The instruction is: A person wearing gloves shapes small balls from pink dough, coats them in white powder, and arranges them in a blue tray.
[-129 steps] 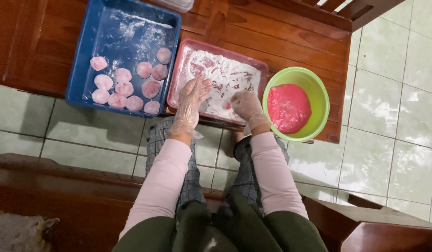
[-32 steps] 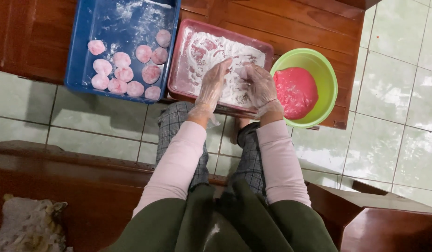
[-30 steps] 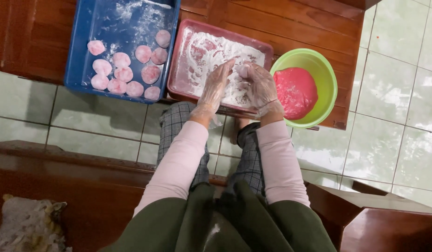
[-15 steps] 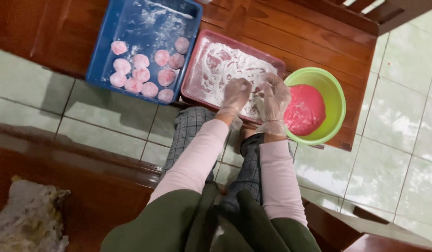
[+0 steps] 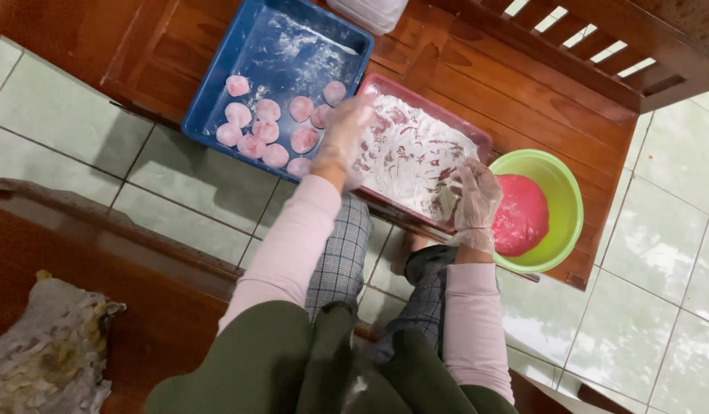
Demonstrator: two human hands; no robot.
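My left hand (image 5: 343, 132), in a thin clear glove, hovers blurred over the edge where the blue tray (image 5: 293, 50) meets the red tray (image 5: 479, 139). Whether it holds anything is unclear. Several floured pink dough rounds (image 5: 266, 132) lie in the blue tray just left of it. White flour (image 5: 404, 153) covers the red tray. My gloved right hand (image 5: 475, 201) rests at that tray's near right corner, fingers loosely apart and nothing visible in them. Beside it, the green bowl (image 5: 575, 195) holds a mass of pink dough (image 5: 521, 216).
Both trays and the bowl sit on a low wooden slatted bench (image 5: 515, 73). A white container (image 5: 367, 11) stands behind the blue tray. Pale green floor tiles (image 5: 94, 130) surround my legs, and a worn cloth (image 5: 48, 356) lies at lower left on dark wood.
Both hands were together in the flour of the red tray. My left hand has since swung left toward the blue tray, and my right hand has drawn back to the tray's near corner.
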